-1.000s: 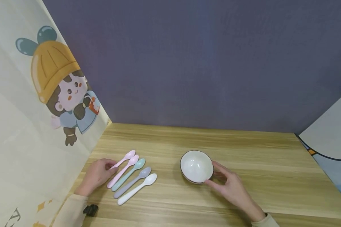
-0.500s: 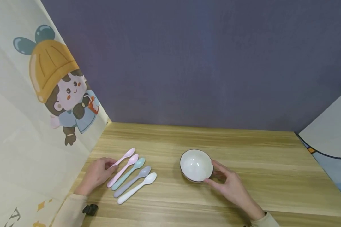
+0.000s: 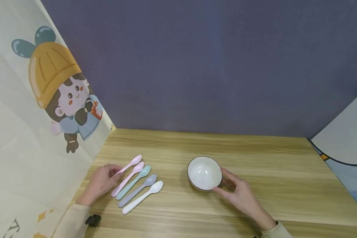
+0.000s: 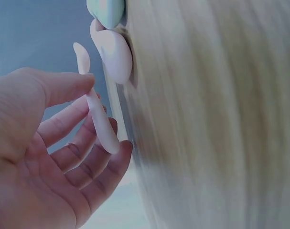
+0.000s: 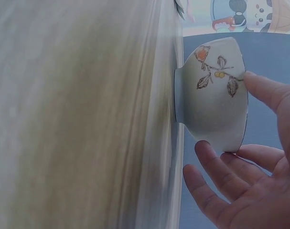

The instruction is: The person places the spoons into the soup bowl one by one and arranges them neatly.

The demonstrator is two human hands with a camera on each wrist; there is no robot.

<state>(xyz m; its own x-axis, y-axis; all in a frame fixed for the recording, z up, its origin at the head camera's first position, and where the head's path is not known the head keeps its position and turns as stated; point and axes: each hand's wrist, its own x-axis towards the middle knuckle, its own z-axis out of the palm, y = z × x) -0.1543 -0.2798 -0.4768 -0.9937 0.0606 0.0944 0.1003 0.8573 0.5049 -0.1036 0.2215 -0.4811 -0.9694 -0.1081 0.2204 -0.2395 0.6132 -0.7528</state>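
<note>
At the left of the head view, my left hand [image 3: 99,183] pinches a pink spoon [image 3: 135,160] between thumb and fingers. The left wrist view shows this spoon [image 4: 104,125] by its handle, off the table, with the thumb across it. Beside it lie a second pink spoon [image 3: 138,167], a teal spoon [image 3: 145,171], a lavender spoon [image 3: 150,179] and a white spoon [image 3: 156,187], roughly parallel. My right hand [image 3: 242,198] holds the right side of a white bowl [image 3: 204,173], thumb at the dark rim. A flower sprig decorates the bowl's outer wall [image 5: 211,105], which stands upright on its foot.
The wood-grain table [image 3: 256,155] meets a dark blue-grey back panel [image 3: 196,66]. A pale left wall [image 3: 15,132] with a cartoon figure [image 3: 74,96] stands close to my left arm. Another printed panel [image 3: 345,138] borders the right side.
</note>
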